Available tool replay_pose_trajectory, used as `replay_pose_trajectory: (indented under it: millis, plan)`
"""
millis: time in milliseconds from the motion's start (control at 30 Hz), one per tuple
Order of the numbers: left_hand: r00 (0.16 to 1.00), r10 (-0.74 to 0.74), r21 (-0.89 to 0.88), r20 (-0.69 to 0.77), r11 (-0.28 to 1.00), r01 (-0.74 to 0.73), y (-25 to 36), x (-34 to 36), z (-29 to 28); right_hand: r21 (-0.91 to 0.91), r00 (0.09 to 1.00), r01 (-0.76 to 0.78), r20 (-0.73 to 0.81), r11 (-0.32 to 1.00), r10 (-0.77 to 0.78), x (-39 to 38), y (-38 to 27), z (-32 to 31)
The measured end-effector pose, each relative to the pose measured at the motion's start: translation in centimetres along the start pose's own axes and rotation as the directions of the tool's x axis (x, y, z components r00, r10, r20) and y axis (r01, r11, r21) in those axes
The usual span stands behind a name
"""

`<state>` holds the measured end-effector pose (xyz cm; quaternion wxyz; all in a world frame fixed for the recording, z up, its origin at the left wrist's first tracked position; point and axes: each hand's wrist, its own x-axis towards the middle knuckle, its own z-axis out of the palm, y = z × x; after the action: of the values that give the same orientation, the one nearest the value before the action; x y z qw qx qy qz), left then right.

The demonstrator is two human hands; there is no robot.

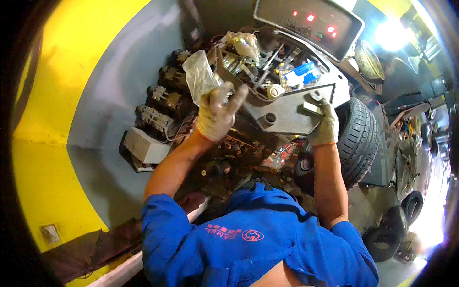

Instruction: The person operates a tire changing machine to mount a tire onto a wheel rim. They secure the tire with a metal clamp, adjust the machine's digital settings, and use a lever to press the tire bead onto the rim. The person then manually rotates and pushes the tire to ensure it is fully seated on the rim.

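Both of my hands wear pale, dirty work gloves with orange cuffs. My left hand [217, 114] is raised left of the machine's grey top plate [291, 115], its thumb and fingers apart. Just behind it is a clear plastic bag [197, 76], and the fingers partly cover its edge. My right hand [327, 125] is at the plate's right side, its fingers closed at the end of a small pale rectangular block [311, 108]. A round grey disc [316, 95] lies beside those fingertips. A short round knob [270, 118] stands at the plate's near corner.
Behind the plate, a cluttered tray holds a blue-and-white packet [303, 74], a metal cross-shaped tool [264, 75] and small metal pieces. A display panel [311, 24] with red lights stands above. A tyre [358, 141] is at the right. A white box [146, 145] sits left.
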<state>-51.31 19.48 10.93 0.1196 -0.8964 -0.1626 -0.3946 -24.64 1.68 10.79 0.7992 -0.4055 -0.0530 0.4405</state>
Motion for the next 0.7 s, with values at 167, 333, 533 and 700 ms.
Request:
replay_pose_trajectory:
  millis: [167, 333, 533, 700]
  plan:
    - [0.792, -0.587, -0.176, -0.168, 0.808, 0.562, -3.7, -6.2, 0.1, -0.023, 0.958, 0.258, -0.125, 0.966, -0.259, 2.3, 0.2, 0.5]
    - [0.085, -0.973, -0.788, 0.217, -0.123, 0.603, -1.6, -10.3, 0.3, -0.917, 0.436, 0.347, 0.345, -0.199, -0.831, 6.3, -2.3, 2.9]
    - [0.253, -0.929, -0.375, 0.271, 0.140, 0.916, -1.4, -23.1, -0.6, -0.724, 0.277, 0.684, 0.369, -0.088, -0.887, 11.6, -4.1, 13.0]
    - [0.158, -0.952, 0.078, 0.263, 0.184, 0.980, 3.0, -23.4, -1.6, -0.550, 0.155, 0.816, 0.504, -0.177, -0.850, 11.1, -8.0, 14.0]
